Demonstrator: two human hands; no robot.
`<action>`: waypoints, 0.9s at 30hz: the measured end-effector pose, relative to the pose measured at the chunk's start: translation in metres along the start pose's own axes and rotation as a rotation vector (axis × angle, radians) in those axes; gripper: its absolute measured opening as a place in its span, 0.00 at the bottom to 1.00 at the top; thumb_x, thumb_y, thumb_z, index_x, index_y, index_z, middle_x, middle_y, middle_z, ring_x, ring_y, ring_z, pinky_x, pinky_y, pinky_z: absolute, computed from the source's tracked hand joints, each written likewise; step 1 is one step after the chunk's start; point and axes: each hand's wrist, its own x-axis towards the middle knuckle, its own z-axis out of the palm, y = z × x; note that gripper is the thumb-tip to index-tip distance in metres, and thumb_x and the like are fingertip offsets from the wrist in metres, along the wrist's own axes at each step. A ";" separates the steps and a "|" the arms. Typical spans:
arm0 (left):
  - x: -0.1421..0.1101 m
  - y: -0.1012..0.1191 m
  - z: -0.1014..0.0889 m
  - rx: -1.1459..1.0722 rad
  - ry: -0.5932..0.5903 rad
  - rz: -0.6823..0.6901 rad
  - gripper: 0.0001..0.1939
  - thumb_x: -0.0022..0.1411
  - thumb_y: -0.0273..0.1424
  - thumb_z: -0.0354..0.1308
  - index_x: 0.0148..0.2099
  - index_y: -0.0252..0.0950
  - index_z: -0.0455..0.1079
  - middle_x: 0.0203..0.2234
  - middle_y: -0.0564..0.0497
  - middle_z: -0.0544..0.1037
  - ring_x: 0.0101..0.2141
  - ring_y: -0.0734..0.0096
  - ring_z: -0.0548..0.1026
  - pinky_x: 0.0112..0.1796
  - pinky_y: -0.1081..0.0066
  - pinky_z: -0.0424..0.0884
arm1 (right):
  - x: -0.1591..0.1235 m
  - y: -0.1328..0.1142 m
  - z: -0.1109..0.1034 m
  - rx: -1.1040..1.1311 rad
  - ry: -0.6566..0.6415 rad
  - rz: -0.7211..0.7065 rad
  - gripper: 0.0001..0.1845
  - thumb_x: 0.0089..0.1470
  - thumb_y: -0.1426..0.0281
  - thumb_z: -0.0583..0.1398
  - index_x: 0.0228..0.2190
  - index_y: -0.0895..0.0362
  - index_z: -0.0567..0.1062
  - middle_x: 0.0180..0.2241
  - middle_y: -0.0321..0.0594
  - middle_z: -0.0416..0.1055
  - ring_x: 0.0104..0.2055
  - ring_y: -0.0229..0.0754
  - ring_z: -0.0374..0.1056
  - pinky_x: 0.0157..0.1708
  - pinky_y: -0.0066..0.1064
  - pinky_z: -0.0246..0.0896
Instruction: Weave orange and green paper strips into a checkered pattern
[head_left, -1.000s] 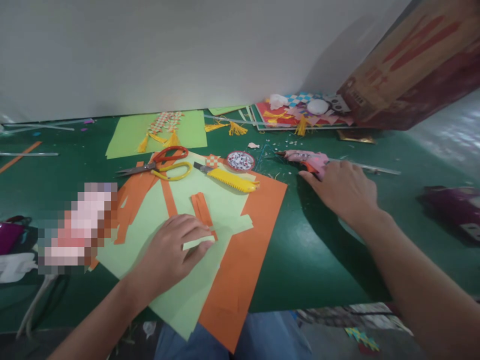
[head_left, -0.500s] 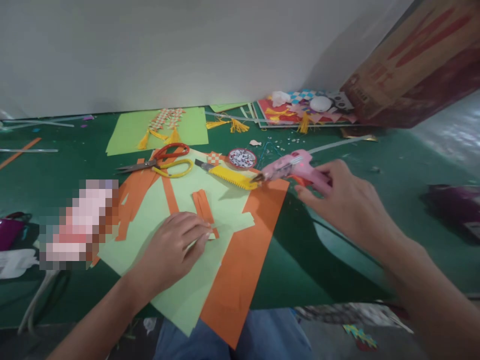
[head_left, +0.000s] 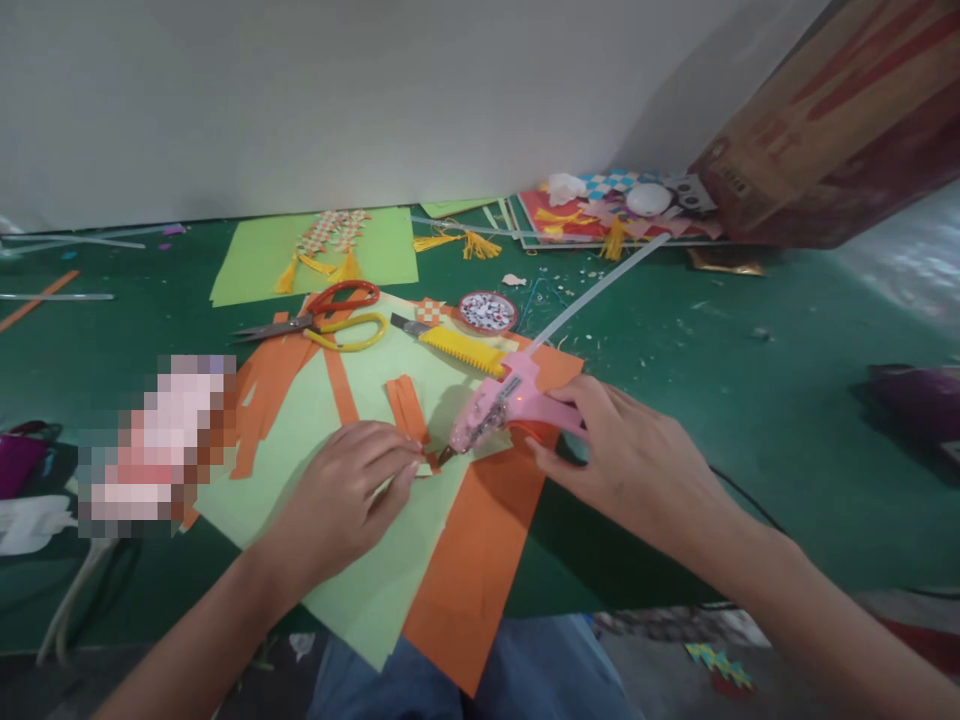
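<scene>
My right hand (head_left: 619, 450) grips the pink glue gun (head_left: 487, 408), its nozzle so near my left hand (head_left: 349, 485), pinching paper strips (head_left: 407, 402), that a slip could burn me.

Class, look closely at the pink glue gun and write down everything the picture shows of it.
The glue gun has a pink, plastic-looking body, an orange-red trigger and a dark, metallic-looking nozzle. A long translucent glue stick juts upward from its back. The right hand grips its handle, tilting it nozzle-down beside the left hand, by the orange strips. Whether the nozzle touches paper is unclear.
</scene>
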 end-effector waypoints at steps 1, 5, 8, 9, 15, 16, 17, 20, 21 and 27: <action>0.000 0.000 0.000 0.000 0.001 0.000 0.11 0.65 0.26 0.48 0.40 0.34 0.72 0.36 0.47 0.79 0.40 0.65 0.74 0.43 0.61 0.70 | 0.000 0.000 0.000 0.002 -0.005 -0.004 0.08 0.52 0.65 0.54 0.33 0.56 0.63 0.26 0.42 0.71 0.28 0.44 0.69 0.21 0.30 0.56; 0.000 0.000 0.001 -0.003 0.004 0.002 0.11 0.65 0.25 0.48 0.40 0.35 0.71 0.36 0.47 0.79 0.40 0.66 0.74 0.43 0.62 0.70 | 0.000 0.000 0.000 -0.009 -0.031 0.005 0.08 0.52 0.65 0.53 0.33 0.56 0.64 0.26 0.41 0.70 0.27 0.44 0.68 0.20 0.29 0.53; -0.001 0.000 0.002 0.002 0.012 0.005 0.10 0.65 0.25 0.48 0.40 0.34 0.71 0.36 0.47 0.79 0.41 0.65 0.74 0.43 0.62 0.70 | 0.000 -0.001 -0.001 -0.019 -0.042 0.002 0.07 0.53 0.65 0.53 0.33 0.56 0.64 0.26 0.41 0.70 0.27 0.43 0.68 0.19 0.28 0.53; -0.001 0.000 0.002 0.004 0.014 0.007 0.10 0.65 0.25 0.48 0.41 0.34 0.71 0.36 0.47 0.79 0.41 0.65 0.74 0.43 0.62 0.69 | 0.000 -0.001 -0.001 -0.019 -0.042 -0.003 0.07 0.53 0.65 0.53 0.33 0.56 0.64 0.26 0.41 0.70 0.27 0.43 0.68 0.19 0.28 0.53; 0.000 -0.002 0.002 0.003 0.004 0.021 0.10 0.65 0.25 0.48 0.40 0.34 0.71 0.36 0.47 0.79 0.41 0.65 0.74 0.43 0.62 0.69 | 0.000 -0.003 -0.004 -0.029 -0.074 0.020 0.07 0.52 0.66 0.54 0.33 0.56 0.64 0.27 0.40 0.70 0.28 0.43 0.69 0.20 0.27 0.52; 0.000 -0.002 0.002 0.002 0.000 0.022 0.10 0.65 0.25 0.48 0.40 0.33 0.71 0.36 0.47 0.79 0.41 0.65 0.74 0.43 0.62 0.69 | 0.000 -0.003 -0.005 -0.032 -0.080 0.025 0.07 0.51 0.66 0.54 0.33 0.56 0.64 0.27 0.40 0.70 0.28 0.43 0.69 0.20 0.27 0.51; 0.000 -0.002 0.002 0.002 -0.002 0.023 0.10 0.65 0.25 0.48 0.41 0.33 0.71 0.36 0.47 0.79 0.41 0.65 0.73 0.43 0.62 0.69 | 0.000 -0.004 -0.005 -0.034 -0.083 0.027 0.07 0.51 0.67 0.54 0.32 0.56 0.64 0.27 0.39 0.70 0.28 0.42 0.68 0.20 0.27 0.51; 0.000 -0.002 0.002 0.004 0.008 0.021 0.10 0.65 0.25 0.48 0.40 0.33 0.71 0.36 0.47 0.79 0.41 0.65 0.73 0.43 0.62 0.69 | 0.000 -0.005 -0.007 -0.049 -0.087 0.033 0.06 0.52 0.66 0.54 0.32 0.57 0.64 0.26 0.39 0.69 0.27 0.41 0.67 0.20 0.27 0.50; 0.000 -0.002 0.002 0.004 0.011 0.020 0.10 0.65 0.25 0.48 0.40 0.33 0.71 0.36 0.47 0.78 0.40 0.65 0.74 0.43 0.62 0.69 | 0.000 -0.005 -0.007 -0.053 -0.086 0.031 0.06 0.52 0.66 0.53 0.31 0.56 0.64 0.26 0.39 0.69 0.27 0.41 0.67 0.20 0.27 0.49; 0.000 -0.001 0.002 0.007 0.010 0.019 0.09 0.65 0.25 0.49 0.40 0.33 0.71 0.36 0.48 0.78 0.40 0.66 0.73 0.43 0.63 0.69 | 0.002 -0.007 -0.010 -0.070 -0.080 0.010 0.05 0.52 0.67 0.53 0.28 0.56 0.63 0.25 0.38 0.68 0.25 0.40 0.66 0.19 0.26 0.48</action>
